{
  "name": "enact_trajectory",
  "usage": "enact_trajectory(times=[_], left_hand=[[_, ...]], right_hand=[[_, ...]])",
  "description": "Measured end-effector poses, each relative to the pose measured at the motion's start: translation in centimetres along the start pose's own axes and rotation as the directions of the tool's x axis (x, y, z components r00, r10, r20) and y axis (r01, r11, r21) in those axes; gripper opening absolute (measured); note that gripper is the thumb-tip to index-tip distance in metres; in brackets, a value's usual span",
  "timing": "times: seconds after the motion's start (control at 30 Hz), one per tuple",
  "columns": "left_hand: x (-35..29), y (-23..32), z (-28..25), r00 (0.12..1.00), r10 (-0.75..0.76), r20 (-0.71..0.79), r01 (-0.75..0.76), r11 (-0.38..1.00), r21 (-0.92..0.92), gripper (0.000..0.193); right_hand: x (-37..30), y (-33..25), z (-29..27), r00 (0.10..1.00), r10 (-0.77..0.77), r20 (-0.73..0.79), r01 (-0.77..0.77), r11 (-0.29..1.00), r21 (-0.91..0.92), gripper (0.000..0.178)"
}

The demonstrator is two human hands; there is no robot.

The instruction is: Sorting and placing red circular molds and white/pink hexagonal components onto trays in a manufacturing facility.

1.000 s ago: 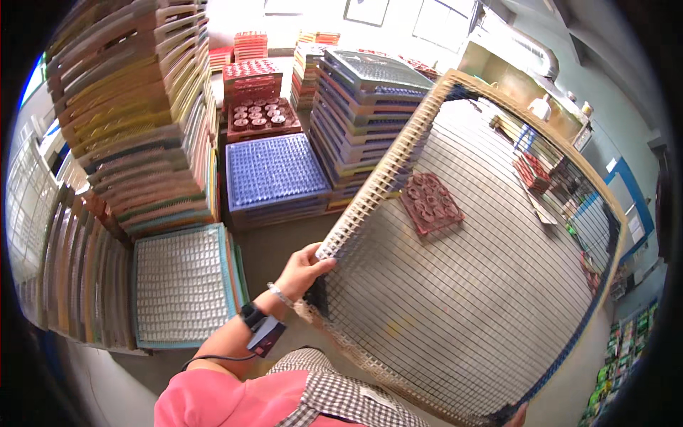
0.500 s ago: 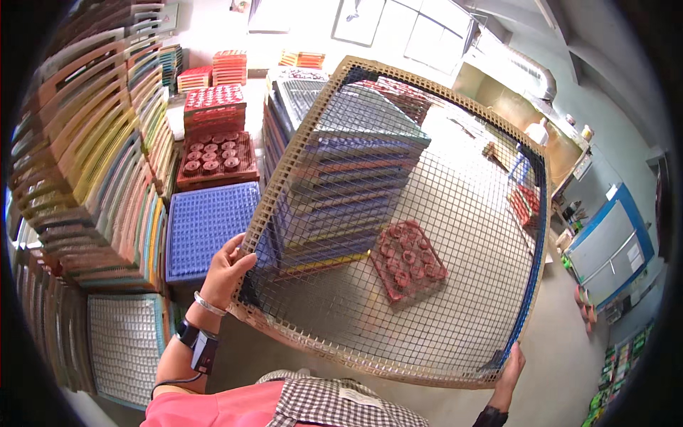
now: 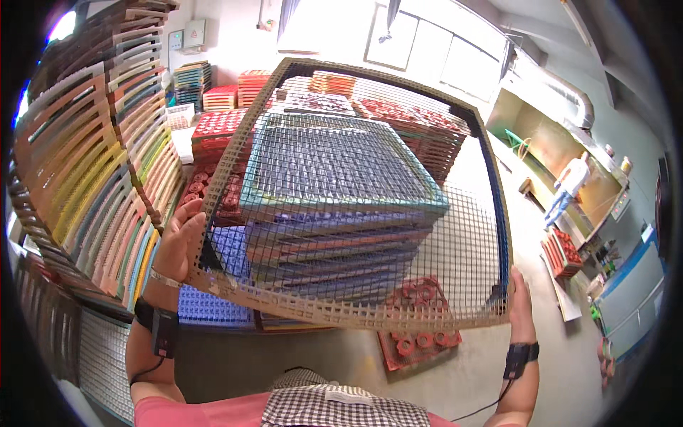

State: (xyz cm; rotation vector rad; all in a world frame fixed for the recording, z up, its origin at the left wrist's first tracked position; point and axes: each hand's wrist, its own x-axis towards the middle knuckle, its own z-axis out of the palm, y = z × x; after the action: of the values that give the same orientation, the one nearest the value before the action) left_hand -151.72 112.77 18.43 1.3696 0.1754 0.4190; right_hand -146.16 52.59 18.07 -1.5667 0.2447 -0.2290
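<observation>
In the head view, the only one: a bright workshop with large windows (image 3: pixel 462 53) at the back, a silvery duct (image 3: pixel 569 96) up on the right, and bare grey floor (image 3: pixel 284 356) below. At far left, a tall stack of multicoloured trays (image 3: pixel 78 185). Off to the right, well apart, a co-worker (image 3: pixel 567 186) near a small red stack (image 3: pixel 565 252).

In front of the body, a mesh frame (image 3: pixel 348 314), raised and tilted, held up between both hands. Left hand (image 3: pixel 178 242) pressed to the near left side, fingers pointing up along the rim; right hand (image 3: pixel 521 295) pressed to the opposite side in the same way. Clamped on the frame from both ends; impossible to tell how far any fingers curl beneath.

Visible through the mesh, a stack of bluish trays (image 3: pixel 341 249) with a teal-rimmed one on top. Beside its foot, a blue tray (image 3: pixel 213 306); on the floor under the near edge, a red tray with ring shapes (image 3: pixel 423 343).

As for progress: lifting and gripping done, by the look of it, with many trays already piled around. Not yet set down anywhere. Unclear whether touching the bluish stack behind at any point.
</observation>
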Motion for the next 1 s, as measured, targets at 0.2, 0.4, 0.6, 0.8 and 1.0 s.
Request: enact_trajectory(times=[0.2,0.4,0.6,0.8,1.0], left_hand=[[9.9,-1.5,1.1,1.0,-0.005,-0.028,0.006,1.0,0.02,0.044],[17.4,-3.0,2.4,0.992,-0.022,-0.126,0.045,0.982,0.182,0.044],[21.9,-7.6,-1.9,0.99,-0.113,-0.081,0.137,0.895,0.424,0.053],[20.6,-5.5,-2.0,0.951,-0.305,-0.054,0.287,0.804,0.521,0.05],[14.9,-3.2,6.3,0.942,0.305,-0.137,-0.123,0.698,0.706,0.046]], right_hand=[[14.8,-1.1,7.2,0.982,-0.025,0.19,0.024,1.0,0.008,0.046],[23.7,-0.5,14.3,0.957,0.019,0.291,0.006,0.996,-0.084,0.044],[29.1,3.4,16.3,0.847,0.185,0.498,-0.023,0.949,-0.314,0.039],[28.1,3.3,10.9,0.975,0.045,0.217,0.047,0.916,-0.399,0.046],[14.6,8.0,-7.6,0.974,0.174,0.148,-0.133,0.959,-0.249,0.042]])
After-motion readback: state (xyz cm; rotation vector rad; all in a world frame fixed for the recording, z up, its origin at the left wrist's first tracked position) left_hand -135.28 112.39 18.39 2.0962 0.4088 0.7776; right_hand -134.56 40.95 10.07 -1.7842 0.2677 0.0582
